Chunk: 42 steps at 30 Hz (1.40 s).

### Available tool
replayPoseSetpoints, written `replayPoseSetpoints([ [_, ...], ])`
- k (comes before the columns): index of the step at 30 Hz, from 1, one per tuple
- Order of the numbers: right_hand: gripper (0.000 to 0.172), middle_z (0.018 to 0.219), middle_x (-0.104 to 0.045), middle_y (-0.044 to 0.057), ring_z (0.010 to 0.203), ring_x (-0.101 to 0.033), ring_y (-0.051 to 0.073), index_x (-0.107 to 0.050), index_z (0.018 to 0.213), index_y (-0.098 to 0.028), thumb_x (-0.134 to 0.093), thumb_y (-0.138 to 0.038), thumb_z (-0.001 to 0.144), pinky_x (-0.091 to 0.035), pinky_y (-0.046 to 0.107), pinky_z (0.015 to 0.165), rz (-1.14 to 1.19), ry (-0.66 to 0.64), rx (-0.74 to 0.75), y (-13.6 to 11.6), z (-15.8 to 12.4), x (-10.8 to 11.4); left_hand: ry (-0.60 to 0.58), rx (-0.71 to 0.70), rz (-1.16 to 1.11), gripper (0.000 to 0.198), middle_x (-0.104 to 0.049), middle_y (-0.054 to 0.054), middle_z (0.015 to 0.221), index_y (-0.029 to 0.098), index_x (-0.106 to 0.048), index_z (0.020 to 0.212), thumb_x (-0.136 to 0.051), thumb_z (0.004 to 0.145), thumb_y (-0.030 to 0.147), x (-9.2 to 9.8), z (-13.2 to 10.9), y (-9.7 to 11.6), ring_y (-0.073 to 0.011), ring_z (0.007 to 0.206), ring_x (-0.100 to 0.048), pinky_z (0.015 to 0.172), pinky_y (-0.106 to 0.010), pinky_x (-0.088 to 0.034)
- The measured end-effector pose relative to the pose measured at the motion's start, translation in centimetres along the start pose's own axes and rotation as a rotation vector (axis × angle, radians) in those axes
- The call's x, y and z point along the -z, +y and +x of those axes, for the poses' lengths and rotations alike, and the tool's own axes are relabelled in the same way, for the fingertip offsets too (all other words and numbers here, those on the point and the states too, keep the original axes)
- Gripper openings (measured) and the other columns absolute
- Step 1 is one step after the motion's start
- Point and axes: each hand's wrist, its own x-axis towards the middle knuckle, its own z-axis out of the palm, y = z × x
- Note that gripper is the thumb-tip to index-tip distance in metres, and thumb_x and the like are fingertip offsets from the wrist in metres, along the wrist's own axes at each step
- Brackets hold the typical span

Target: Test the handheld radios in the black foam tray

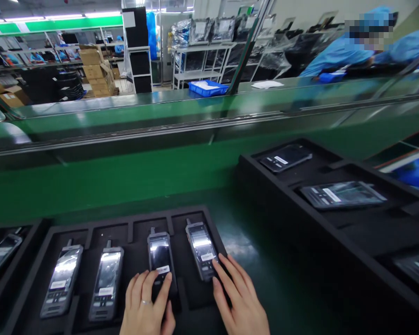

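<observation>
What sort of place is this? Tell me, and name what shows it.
Most likely an electronics factory line. A long green conveyor belt runs across, black foam trays hold rows of handsets, and stacked cartons and a person in a blue coat are beyond.

Left hand (146, 309) wears a thin silver ring (145, 302).

**Place:** electronics factory, assembly-line floor.

**Evidence:**
- Long green conveyor belt (125, 181) across mid-frame.
- Black foam trays (132, 219) at lower left and right, the filled slots each holding one labelled handheld device (106, 279).
- Stacked cardboard boxes (91, 65), upper left.
- Metal racks (202, 60) of bagged stock, top centre.
- Blue bin (208, 87) on the far line.
- Person in blue work coat (338, 56), upper right.
- Strip lights (56, 17) overhead.
</observation>
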Motion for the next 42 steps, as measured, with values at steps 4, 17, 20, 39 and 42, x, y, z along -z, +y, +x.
replayPoseSetpoints([
  [4, 0.033, 0.13, -0.062, 0.008, 0.122, -0.058, 0.031, -0.054, 0.131, -0.025, -0.042, -0.027, 0.101, -0.062, 0.046, 0.085, -0.004, 0.01, 0.003, -0.12, 0.06, -0.21, 0.001, 0.033, -0.02, 0.037, -0.056, -0.01, 0.107, 0.026, -0.065, 0.116, -0.053, 0.081, 0.02, 0.08, -0.21, 0.1, -0.0274, 0.101, -0.051, 0.092, -0.047, -0.043],
  [17, 0.033, 0.125, -0.065, 0.01, 0.12, -0.056, 0.034, -0.055, 0.129, -0.021, -0.045, -0.03, 0.099, -0.055, 0.054, 0.086, 0.005, 0.039, 0.064, 0.62, -0.05, -0.66, 0.004, 0.06, -0.047, 0.035, -0.055, -0.006, 0.103, 0.027, -0.066, 0.113, -0.053, 0.082, 0.019, 0.18, 0.24, 0.22, -0.0241, 0.096, -0.052, 0.093, -0.043, -0.042],
  [20, 0.03, 0.12, -0.067, 0.01, 0.114, -0.059, 0.035, -0.057, 0.125, -0.023, -0.046, -0.028, 0.098, -0.051, 0.06, 0.089, 0.0, 0.06, 0.085, 0.56, -0.06, -0.61, 0.012, 0.066, -0.055, 0.037, -0.055, -0.006, 0.102, 0.027, -0.065, 0.114, -0.052, 0.081, 0.017, 0.08, 0.23, 0.29, -0.0243, 0.097, -0.052, 0.093, -0.043, -0.042],
  [39, 0.028, 0.116, -0.067, 0.009, 0.111, -0.06, 0.032, -0.06, 0.121, -0.022, -0.045, -0.024, 0.098, -0.053, 0.059, 0.088, 0.001, 0.05, 0.094, -0.01, 0.07, -0.15, 0.024, 0.076, -0.081, 0.033, -0.053, -0.007, 0.098, 0.024, -0.065, 0.112, -0.048, 0.084, 0.02, -0.05, 0.29, 0.64, -0.0256, 0.096, -0.051, 0.091, -0.046, -0.039],
  [42, 0.028, 0.116, -0.067, 0.009, 0.111, -0.06, 0.032, -0.061, 0.121, -0.022, -0.045, -0.025, 0.098, -0.053, 0.057, 0.088, 0.013, 0.049, 0.086, -0.06, 0.15, -0.2, 0.031, 0.074, -0.082, 0.033, -0.053, -0.007, 0.097, 0.024, -0.066, 0.112, -0.048, 0.085, 0.025, -0.1, 0.3, 0.65, -0.026, 0.095, -0.051, 0.091, -0.046, -0.039],
])
